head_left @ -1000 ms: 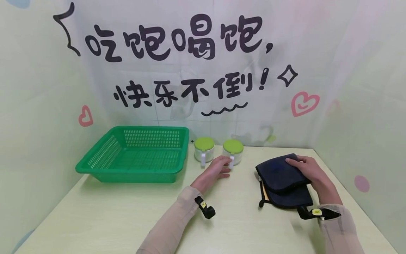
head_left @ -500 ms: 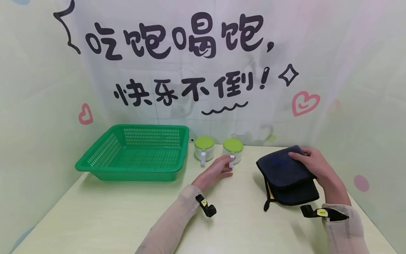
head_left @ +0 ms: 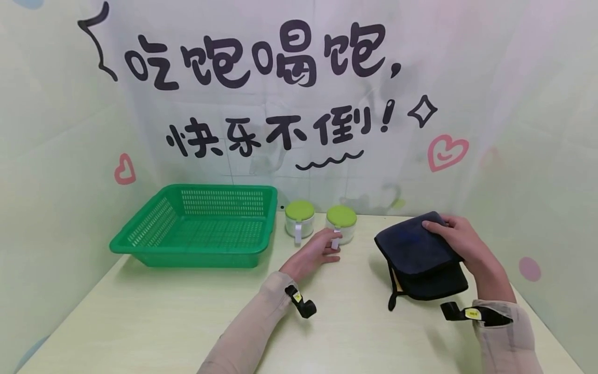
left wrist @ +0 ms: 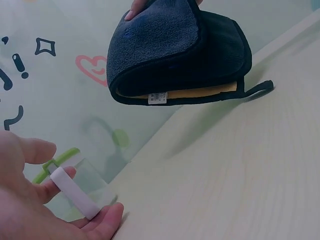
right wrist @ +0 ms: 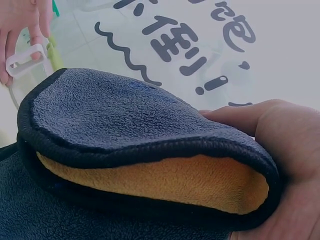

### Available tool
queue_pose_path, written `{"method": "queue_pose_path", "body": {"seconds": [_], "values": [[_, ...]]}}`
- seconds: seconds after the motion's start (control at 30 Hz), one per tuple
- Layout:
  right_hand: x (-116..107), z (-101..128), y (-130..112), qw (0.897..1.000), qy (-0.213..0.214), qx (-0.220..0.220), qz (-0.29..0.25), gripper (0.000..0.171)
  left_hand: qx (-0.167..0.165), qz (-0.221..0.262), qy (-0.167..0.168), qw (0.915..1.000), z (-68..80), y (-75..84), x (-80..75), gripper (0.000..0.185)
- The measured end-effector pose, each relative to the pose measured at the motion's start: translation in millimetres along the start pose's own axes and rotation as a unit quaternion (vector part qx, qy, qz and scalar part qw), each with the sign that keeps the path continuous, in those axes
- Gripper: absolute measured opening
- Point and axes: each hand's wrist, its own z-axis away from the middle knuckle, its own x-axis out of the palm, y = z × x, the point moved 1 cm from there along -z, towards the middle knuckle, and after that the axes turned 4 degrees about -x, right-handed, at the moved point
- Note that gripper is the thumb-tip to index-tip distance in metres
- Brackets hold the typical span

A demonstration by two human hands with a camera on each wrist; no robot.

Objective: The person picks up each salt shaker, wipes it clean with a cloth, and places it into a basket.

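Note:
My right hand [head_left: 460,241] holds a folded dark microfibre cloth [head_left: 416,246] above the right side of the table, thumb on top. The cloth has black edging, an orange inner face [right wrist: 160,185] and a hanging loop [left wrist: 260,89]. My left hand [head_left: 314,255] is at the white handle [left wrist: 75,192] of the right-hand seasoning jar [head_left: 347,235]. In the left wrist view one finger passes behind the handle, others lie under its lower end, and the thumb stands apart. This jar has a green lid [head_left: 341,215] and a clear body. A matching seasoning jar [head_left: 299,223] stands to its left.
A green plastic basket [head_left: 201,259] with slotted sides stands at the back left of the pale table [head_left: 154,317]. Behind everything hangs a printed wall sheet [head_left: 261,176], close to both jars. More sheeting borders the table at left and right.
My right hand has lifted the cloth slightly and moved it a little away from me. The handle at my left hand has swung slightly left; the left hand otherwise keeps its place.

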Motion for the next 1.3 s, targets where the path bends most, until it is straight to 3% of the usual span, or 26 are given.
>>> {"method": "queue_pose_path", "body": {"seconds": [0.23,0.6,0.87,1.1,1.3], "values": [[0.4,3.1,-5.4,1.0,0.005,-0.007,0.002,0.055,-0.008,0.006,-0.004,0.9999,3.8,0.4,-2.0,0.041],[2.6,6.4,-18.7,0.998,0.034,-0.035,0.041,0.056,0.002,-0.011,0.001,0.9999,0.2,-0.3,-1.6,0.039],[6.1,9.3,-28.3,0.996,0.039,-0.07,0.045,0.049,0.0,-0.011,0.008,0.9999,6.4,2.1,-4.0,0.04],[10.6,10.5,-31.1,0.986,0.093,-0.125,0.054,0.037,-0.003,-0.009,0.027,0.9996,6.9,6.4,-3.1,0.028],[11.8,13.1,-36.5,0.98,0.134,-0.135,0.059,0.034,0.019,-0.03,0.038,0.9986,12.8,18.9,-1.1,0.028]]}}
